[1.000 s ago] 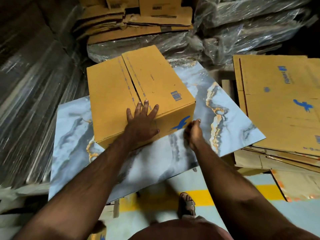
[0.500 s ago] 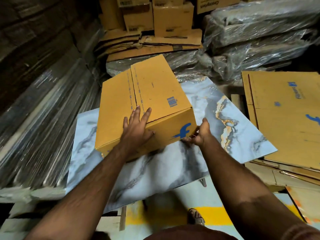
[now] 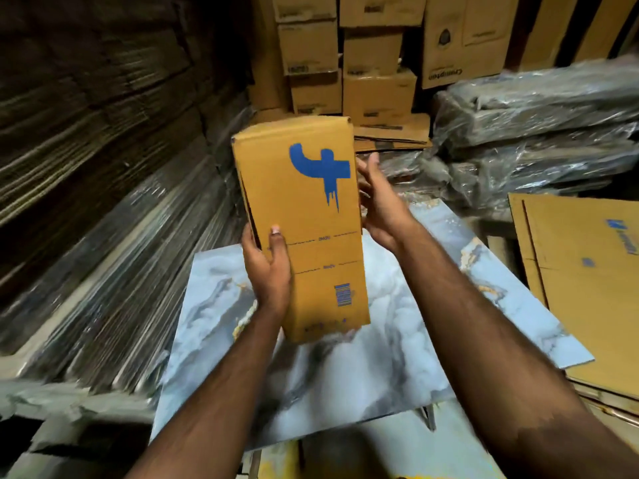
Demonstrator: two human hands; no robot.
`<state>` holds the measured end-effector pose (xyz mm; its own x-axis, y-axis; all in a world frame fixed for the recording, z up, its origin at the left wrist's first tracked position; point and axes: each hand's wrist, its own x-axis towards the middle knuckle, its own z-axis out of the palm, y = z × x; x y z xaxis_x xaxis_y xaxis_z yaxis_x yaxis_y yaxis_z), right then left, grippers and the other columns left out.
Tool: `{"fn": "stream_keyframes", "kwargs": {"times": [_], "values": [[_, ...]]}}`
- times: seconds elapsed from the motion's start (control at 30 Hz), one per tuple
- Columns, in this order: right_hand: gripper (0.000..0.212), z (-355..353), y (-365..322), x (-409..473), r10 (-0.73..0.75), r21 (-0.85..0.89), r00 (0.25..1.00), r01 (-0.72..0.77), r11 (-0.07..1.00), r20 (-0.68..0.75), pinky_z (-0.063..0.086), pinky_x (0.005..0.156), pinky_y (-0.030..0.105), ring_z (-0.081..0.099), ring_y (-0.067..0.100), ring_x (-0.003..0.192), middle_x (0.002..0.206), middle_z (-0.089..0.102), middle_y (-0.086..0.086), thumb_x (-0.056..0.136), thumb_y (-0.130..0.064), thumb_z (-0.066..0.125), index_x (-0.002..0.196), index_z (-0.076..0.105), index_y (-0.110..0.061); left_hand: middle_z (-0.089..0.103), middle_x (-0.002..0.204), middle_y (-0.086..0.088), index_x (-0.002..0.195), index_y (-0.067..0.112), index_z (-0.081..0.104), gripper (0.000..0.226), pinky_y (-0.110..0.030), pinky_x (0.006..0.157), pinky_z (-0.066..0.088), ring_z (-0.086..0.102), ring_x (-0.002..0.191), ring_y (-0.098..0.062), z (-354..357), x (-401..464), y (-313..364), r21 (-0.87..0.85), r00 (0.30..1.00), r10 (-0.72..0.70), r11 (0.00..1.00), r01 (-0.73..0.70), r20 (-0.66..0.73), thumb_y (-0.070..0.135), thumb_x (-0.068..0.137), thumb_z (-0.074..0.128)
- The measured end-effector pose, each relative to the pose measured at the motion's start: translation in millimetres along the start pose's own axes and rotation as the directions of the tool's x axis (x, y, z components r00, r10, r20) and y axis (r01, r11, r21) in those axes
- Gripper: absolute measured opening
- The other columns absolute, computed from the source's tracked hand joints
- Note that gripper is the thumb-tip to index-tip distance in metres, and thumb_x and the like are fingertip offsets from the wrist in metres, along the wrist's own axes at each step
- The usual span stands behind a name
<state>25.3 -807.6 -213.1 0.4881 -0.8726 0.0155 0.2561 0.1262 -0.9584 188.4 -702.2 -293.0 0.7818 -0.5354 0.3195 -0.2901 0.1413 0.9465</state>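
Note:
A brown cardboard box with a blue logo and a barcode stands on end in the air, just above a marble-patterned slab. My left hand grips its lower left edge, thumb on the front face and fingers round the side. On the box's right side lies my right hand, pressing against it with fingers stretched upward. The box's far faces are hidden.
Flattened cardboard sheets lie stacked to the right of the slab. Cardboard cartons are piled at the back, with plastic-wrapped bundles beside them. More wrapped stacks line the left side.
The box lay flat on the slab with my left hand on top. Both hands have since lifted it and turned it up on end, logo facing me.

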Motion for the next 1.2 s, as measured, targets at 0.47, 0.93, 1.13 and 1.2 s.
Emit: {"fn": "stream_keyframes", "kwargs": {"times": [0.47, 0.93, 1.13, 1.2], "values": [[0.073, 44, 26, 9, -0.26, -0.671, 0.957, 0.279, 0.687, 0.131, 0.049, 0.101, 0.045, 0.059, 0.015, 0.118, 0.135, 0.058, -0.006, 0.081, -0.068, 0.057, 0.145, 0.033, -0.043, 0.068, 0.104, -0.006, 0.092, 0.024, 0.051, 0.048, -0.044, 0.087, 0.055, 0.067, 0.096, -0.024, 6, -2, 6, -0.34, 0.898, -0.367, 0.899, 0.276, -0.244, 0.072, 0.082, 0.05], [0.053, 9, 103, -7, -0.129, -0.83, 0.835, 0.548, 0.103, 0.535, 0.043, 0.095, 0.031, 0.057, 0.023, 0.118, 0.13, 0.062, 0.001, 0.089, -0.053, 0.045, 0.127, 0.059, -0.02, 0.017, 0.163, -0.013, 0.154, 0.005, 0.02, 0.09, -0.041, 0.123, 0.012, 0.016, 0.15, -0.026, 10, -101, -56, -0.612, 0.217, -0.849, -0.149, 0.776, 0.481, 0.071, 0.094, 0.023], [0.039, -25, 124, -14, -0.087, -0.773, 0.943, 0.315, 0.551, 0.322, 0.041, 0.106, 0.032, 0.055, 0.015, 0.125, 0.135, 0.062, 0.004, 0.091, -0.033, 0.057, 0.121, 0.069, -0.01, 0.028, 0.157, -0.02, 0.152, 0.0, 0.022, 0.085, -0.048, 0.117, 0.028, 0.032, 0.144, -0.035, 13, -106, -80, -0.528, 0.196, -0.882, -0.068, 0.847, 0.429, 0.065, 0.098, 0.022], [0.045, -29, 141, -20, -0.025, -0.801, 0.944, 0.294, 0.522, 0.33, 0.038, 0.111, 0.034, 0.052, 0.019, 0.129, 0.139, 0.058, 0.008, 0.09, -0.035, 0.056, 0.124, 0.067, -0.008, 0.029, 0.157, -0.02, 0.15, -0.002, 0.024, 0.084, -0.046, 0.117, 0.029, 0.032, 0.144, -0.033, 12, -107, -83, -0.464, 0.196, -0.878, -0.034, 0.885, 0.437, 0.063, 0.098, 0.021]]}}
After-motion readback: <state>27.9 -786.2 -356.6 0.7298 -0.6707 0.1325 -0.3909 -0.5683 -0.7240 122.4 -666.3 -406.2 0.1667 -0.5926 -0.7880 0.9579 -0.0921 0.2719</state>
